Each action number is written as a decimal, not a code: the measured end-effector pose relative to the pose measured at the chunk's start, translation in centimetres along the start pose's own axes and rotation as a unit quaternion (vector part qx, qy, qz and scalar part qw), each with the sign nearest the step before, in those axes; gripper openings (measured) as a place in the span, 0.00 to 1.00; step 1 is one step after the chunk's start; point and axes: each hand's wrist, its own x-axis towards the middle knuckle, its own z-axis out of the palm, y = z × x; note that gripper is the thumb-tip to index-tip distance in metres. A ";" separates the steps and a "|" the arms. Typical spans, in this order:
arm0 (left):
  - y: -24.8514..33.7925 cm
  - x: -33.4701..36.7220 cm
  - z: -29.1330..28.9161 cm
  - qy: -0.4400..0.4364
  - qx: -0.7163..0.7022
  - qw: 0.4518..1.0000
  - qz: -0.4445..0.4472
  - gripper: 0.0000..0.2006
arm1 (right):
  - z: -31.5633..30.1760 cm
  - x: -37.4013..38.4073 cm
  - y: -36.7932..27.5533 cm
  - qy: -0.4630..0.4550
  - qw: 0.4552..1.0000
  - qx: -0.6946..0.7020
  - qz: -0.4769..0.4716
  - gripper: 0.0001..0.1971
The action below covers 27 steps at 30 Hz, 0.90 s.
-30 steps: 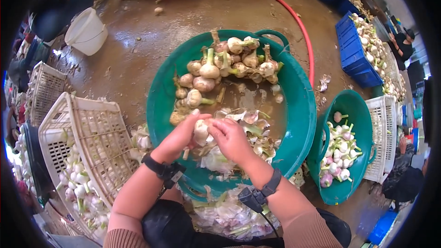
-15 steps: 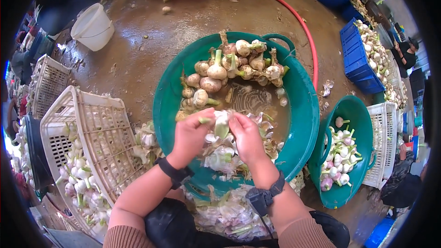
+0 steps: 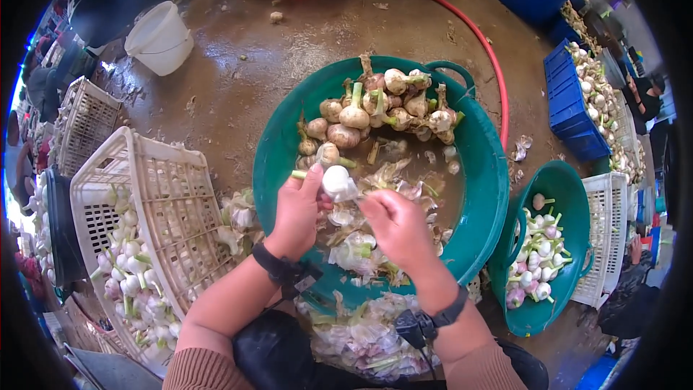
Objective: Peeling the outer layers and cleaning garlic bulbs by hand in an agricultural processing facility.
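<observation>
Garlic bulb [image 3: 338, 183] tight in left fingers [image 3: 312, 182], right fingers [image 3: 374, 207] together, over green tub [image 3: 485, 195] of bulbs [image 3: 344, 135], peelings [image 3: 355, 253]

The peeled garlic bulb [image 3: 338, 183] is white, its stem [image 3: 299, 174] pale green. Toward the far edge of the teal-green tub [image 3: 485, 188], unpeeled garlic bulbs [image 3: 343, 136] show earthy tan with purplish-brown tinges; toward its near edge, garlic skins [image 3: 351, 254] mix white, cream and yellow-green. The sleeves [image 3: 482, 374] are ribbed brown, the wrist straps [image 3: 271, 263] black, the hose [image 3: 482, 40] red.
</observation>
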 end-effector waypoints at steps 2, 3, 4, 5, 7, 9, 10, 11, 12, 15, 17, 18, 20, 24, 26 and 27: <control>0.0 -0.5 1.2 0.004 0.054 0.988 0.148 0.13 | 1.5 1.1 0.2 -0.101 0.971 0.182 0.117 0.13; 0.6 -0.6 1.2 0.000 0.045 0.993 0.106 0.12 | 1.3 1.2 0.9 -0.100 0.971 0.182 0.117 0.13; 1.2 -0.3 0.8 0.002 0.045 0.993 0.107 0.12 | 0.7 1.2 1.8 -0.140 0.959 0.216 0.122 0.11; 2.0 0.1 0.2 -0.013 -0.043 0.997 0.070 0.12 | 0.1 1.3 2.7 -0.181 0.943 0.249 0.127 0.09; 3.3 1.2 -2.2 -0.074 -0.255 0.964 -0.011 0.11 | -0.7 0.7 4.9 -0.178 0.983 0.025 0.044 0.08; 5.8 -0.1 -4.3 -0.410 -0.401 0.818 0.036 0.12 | 0.4 0.5 6.6 -0.156 0.966 -0.203 -0.040 0.07; 7.7 -0.3 -4.6 -0.529 -0.426 0.717 0.155 0.12 | 1.6 0.5 7.7 -0.131 0.980 -0.146 -0.041 0.09; 10.1 -1.4 -5.2 -0.608 -0.430 0.640 0.191 0.13 | 2.7 0.4 8.1 -0.110 0.990 -0.083 -0.043 0.11; 12.2 -2.9 -4.8 -0.637 -0.420 0.613 0.204 0.12 | 3.6 1.0 7.4 -0.174 0.981 -0.085 0.011 0.14; 12.1 -4.2 -4.1 -0.561 -0.394 0.687 0.241 0.23 | 10.1 3.1 6.5 -0.277 0.943 -0.090 0.162 0.22; 10.0 -2.0 -4.9 -0.475 -0.288 0.810 0.188 0.33 | 13.5 1.7 5.7 -0.245 0.932 -0.143 0.228 0.26; 9.3 -1.7 -4.1 -0.386 -0.226 0.880 0.160 0.31 | 15.1 0.8 6.2 -0.246 0.921 -0.140 0.267 0.28; 7.5 -0.9 -3.3 -0.197 -0.042 0.968 0.151 0.25 | 16.9 -0.4 6.7 -0.188 0.931 -0.120 0.287 0.22; 4.6 1.0 -3.4 -0.004 0.487 0.798 0.355 0.21 | 14.2 0.7 10.7 -0.205 0.948 0.048 0.239 0.07; 2.7 0.8 -4.2 0.003 0.578 0.762 0.292 0.21 | 10.9 0.8 8.9 -0.162 0.971 0.093 0.149 0.08; 1.5 1.1 -4.1 0.004 0.662 0.714 0.228 0.21 | 9.6 0.8 7.4 -0.162 0.972 0.088 0.150 0.08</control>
